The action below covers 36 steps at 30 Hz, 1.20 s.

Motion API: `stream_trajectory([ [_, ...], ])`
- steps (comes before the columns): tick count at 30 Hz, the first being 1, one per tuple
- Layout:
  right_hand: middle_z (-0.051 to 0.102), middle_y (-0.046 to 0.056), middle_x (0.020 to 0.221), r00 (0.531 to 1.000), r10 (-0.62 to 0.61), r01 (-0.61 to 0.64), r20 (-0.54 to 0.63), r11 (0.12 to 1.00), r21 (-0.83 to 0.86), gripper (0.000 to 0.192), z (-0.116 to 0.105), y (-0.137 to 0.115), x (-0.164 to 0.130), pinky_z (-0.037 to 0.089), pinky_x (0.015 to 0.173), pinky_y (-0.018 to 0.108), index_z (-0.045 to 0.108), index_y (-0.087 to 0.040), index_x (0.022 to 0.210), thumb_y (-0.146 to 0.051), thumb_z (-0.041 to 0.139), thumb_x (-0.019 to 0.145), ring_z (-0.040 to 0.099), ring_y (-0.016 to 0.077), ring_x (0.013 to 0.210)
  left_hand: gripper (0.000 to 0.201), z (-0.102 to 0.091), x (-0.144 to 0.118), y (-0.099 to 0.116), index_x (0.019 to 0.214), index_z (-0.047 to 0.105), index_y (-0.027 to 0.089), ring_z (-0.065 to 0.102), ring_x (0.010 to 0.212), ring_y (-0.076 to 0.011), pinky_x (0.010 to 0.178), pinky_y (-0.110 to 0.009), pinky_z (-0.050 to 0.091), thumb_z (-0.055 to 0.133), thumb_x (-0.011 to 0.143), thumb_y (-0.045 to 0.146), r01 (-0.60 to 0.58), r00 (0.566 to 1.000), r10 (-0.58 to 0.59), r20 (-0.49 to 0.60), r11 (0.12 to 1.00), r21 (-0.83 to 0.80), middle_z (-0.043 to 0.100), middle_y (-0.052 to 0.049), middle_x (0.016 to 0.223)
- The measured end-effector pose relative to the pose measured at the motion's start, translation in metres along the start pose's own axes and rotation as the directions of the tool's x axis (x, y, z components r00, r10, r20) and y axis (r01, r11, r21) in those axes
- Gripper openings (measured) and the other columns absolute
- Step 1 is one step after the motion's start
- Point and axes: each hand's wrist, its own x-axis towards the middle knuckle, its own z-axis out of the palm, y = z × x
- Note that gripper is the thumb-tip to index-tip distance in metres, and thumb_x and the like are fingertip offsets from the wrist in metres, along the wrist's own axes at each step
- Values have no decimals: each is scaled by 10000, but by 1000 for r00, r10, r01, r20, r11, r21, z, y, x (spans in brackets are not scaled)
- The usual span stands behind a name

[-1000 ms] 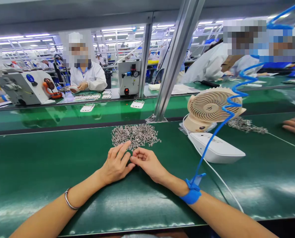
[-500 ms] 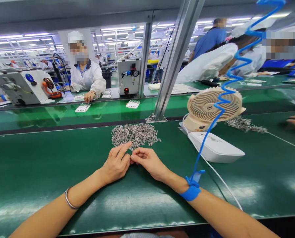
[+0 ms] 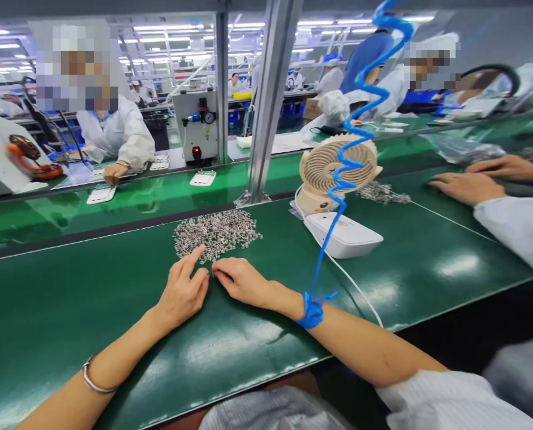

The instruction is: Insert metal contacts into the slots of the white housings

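A heap of several small silvery metal parts lies on the green table mat. My left hand rests on the mat just before the heap, index finger stretched to its near edge. My right hand lies beside it, fingertips pinched together close to the left thumb; whether a part sits between them is too small to tell. A blue wrist strap wraps my right wrist, and its coiled blue cord rises up. A silver bangle circles my left wrist.
A beige desk fan and a white flat device stand right of the heap. A co-worker's hands rest at the right near another heap. Beyond a metal post, white trays lie on the conveyor before a seated person.
The view has swung to the right and tilted, bringing the neighbour's hands and sleeve into sight. My hands stay by the heap, their fingertips a little closer together.
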Motion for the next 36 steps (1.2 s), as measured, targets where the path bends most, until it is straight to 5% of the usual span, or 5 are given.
stream_trajectory([
  [6, 566, 103, 858, 925, 178, -303, -336, 879, -369, 186, -58, 37, 2, 396, 748, 312, 603, -149, 831, -119, 420, 838, 526, 207, 831, 99, 1, 1, -3, 831, 555, 157, 499, 1145, -262, 907, -391, 423, 465, 858, 125, -7, 1000, 7, -10, 1000, 0, 476, -176, 1312],
  [10, 555, 172, 960, 738, 530, -670, -417, 505, -544, 223, -107, 72, -28, 394, 738, 346, 630, -113, 937, -131, 434, 831, 540, 267, 897, 87, 2, 2, -4, 813, 542, 154, 517, 1118, -271, 893, -390, 428, 473, 855, 122, -27, 999, 28, -33, 1000, 10, 493, -183, 1288],
  [14, 576, 170, 979, 655, 663, -670, -362, 289, -684, 266, -139, 88, -64, 392, 673, 332, 629, -124, 993, -165, 401, 863, 559, 265, 855, 90, 4, 2, -6, 819, 547, 152, 540, 1080, -263, 882, -383, 432, 470, 859, 129, -43, 997, 43, -58, 999, 8, 521, -181, 1256],
  [30, 523, 161, 848, 857, 501, -332, -119, 360, -872, 251, -186, 75, -91, 381, 718, 320, 654, -76, 840, -106, 405, 827, 499, 239, 810, 149, 7, 1, -7, 781, 566, 135, 588, 970, -220, 858, -350, 445, 448, 871, 125, -102, 989, 111, -98, 991, 90, 576, -159, 1189],
  [36, 507, 166, 922, 997, -75, 17, -24, 500, -866, 224, -147, 19, -82, 442, 725, 356, 629, -92, 801, -78, 406, 821, 488, 236, 843, 109, 5, 2, -4, 873, 568, 115, 586, 975, -227, 856, -344, 438, 463, 868, 144, -85, 988, 95, -121, 993, 82, 590, -167, 1171],
])
